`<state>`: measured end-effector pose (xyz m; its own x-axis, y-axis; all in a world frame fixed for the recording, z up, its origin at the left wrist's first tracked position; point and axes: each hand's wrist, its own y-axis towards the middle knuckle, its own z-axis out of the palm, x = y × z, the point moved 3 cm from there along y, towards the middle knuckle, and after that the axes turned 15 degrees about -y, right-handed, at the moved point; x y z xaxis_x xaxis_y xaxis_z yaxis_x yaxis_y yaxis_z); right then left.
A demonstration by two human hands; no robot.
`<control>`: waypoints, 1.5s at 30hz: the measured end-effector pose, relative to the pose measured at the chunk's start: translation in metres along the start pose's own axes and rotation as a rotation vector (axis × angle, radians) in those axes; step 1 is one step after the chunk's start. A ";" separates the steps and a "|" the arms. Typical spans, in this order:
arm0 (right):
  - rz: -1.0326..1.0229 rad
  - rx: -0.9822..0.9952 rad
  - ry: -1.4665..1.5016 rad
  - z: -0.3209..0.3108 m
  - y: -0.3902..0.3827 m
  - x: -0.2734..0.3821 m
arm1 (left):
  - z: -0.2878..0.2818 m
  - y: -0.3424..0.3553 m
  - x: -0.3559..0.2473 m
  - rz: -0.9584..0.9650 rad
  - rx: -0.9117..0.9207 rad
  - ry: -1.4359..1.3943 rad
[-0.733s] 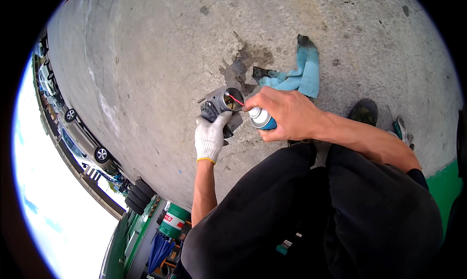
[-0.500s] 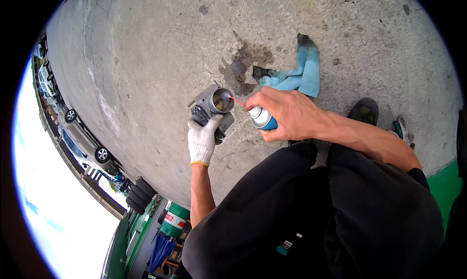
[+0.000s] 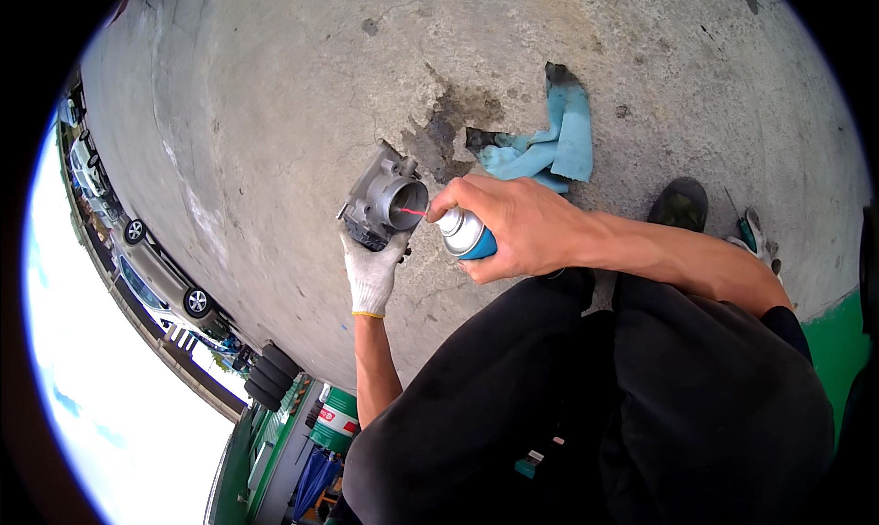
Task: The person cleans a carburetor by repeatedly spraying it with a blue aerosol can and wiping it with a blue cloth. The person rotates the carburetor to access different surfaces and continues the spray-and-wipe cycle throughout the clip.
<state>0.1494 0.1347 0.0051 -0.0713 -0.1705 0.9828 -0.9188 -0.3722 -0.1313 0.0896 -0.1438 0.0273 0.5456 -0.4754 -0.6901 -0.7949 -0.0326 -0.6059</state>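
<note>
My left hand [image 3: 371,273], in a white knit glove with a yellow cuff edge, grips a grey metal throttle body [image 3: 371,195] from below. Its round bore faces to the right, toward the spray can. Bare, my right hand [image 3: 526,223] is wrapped round a blue and silver spray can [image 3: 467,234], the index finger on its top. From the nozzle a thin red straw [image 3: 413,212] reaches into the mouth of the bore. Whether spray is coming out I cannot make out.
A light blue rag [image 3: 572,131] with blackened ends lies on the concrete beside a dark wet stain [image 3: 439,136]. To the right are a shoe [image 3: 680,205] and a screwdriver [image 3: 740,216] by a glove. Stacked tires [image 3: 272,376], a green drum [image 3: 333,420] and parked cars [image 3: 160,269] stand at left.
The throttle body has been turned in my left hand, showing more of its side. My right hand has brought the can left, and the straw has entered the bore farther.
</note>
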 end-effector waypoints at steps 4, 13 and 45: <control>0.001 0.084 0.052 -0.002 0.000 0.006 | -0.007 0.003 0.010 0.001 0.039 0.010; -0.024 0.066 -0.005 -0.002 -0.002 0.001 | 0.000 0.003 -0.006 -0.103 0.004 0.019; -0.053 -0.115 0.001 -0.006 0.009 -0.004 | 0.006 -0.002 -0.012 -0.668 0.059 -0.397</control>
<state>0.1386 0.1379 0.0007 -0.0223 -0.1521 0.9881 -0.9598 -0.2734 -0.0637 0.0863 -0.1324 0.0342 0.9669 -0.0205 -0.2542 -0.2544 -0.1494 -0.9555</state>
